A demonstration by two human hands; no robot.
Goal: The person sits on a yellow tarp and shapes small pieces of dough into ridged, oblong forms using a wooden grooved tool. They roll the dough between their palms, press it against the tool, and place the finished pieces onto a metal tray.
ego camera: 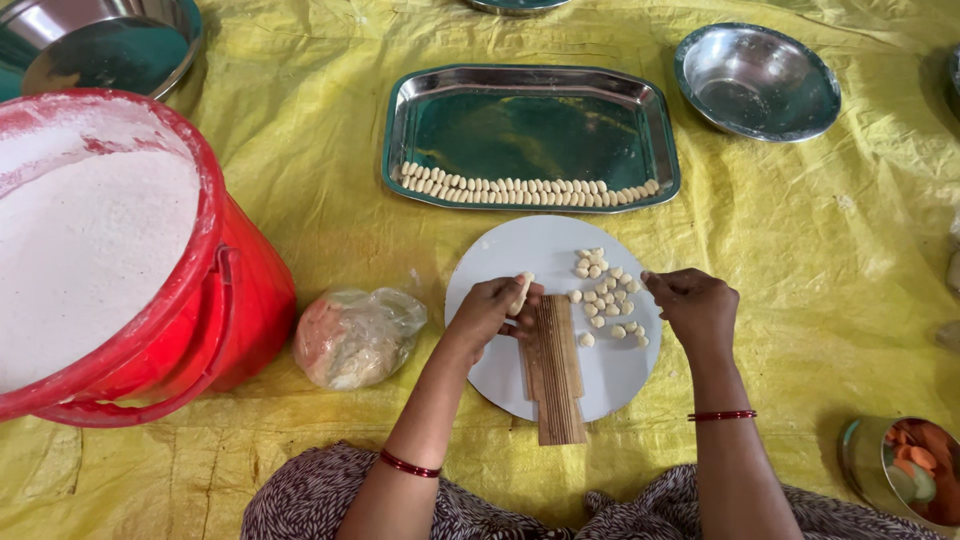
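My left hand (pixel 488 312) pinches a small rolled piece of dough (pixel 521 292) at the top of a ridged wooden board (pixel 555 375). That board lies on a round white plate (pixel 500 370). My right hand (pixel 696 308) rests at the plate's right edge with its fingers closed; I cannot see whether a dough piece is inside. Several small dough pieces (pixel 605 295) are scattered on the plate between my hands. A steel tray (pixel 530 125) behind the plate carries a row of shaped dough pieces (pixel 528 190) along its near rim.
A red bucket (pixel 215 330) full of white flour stands at the left. Beside it lies a plastic-wrapped lump of dough (pixel 355 337). Steel bowls sit at the far right (pixel 757 80) and far left (pixel 100 45). A tin of orange pieces (pixel 903 467) is at the near right. Yellow sheeting (pixel 850 250) covers the floor.
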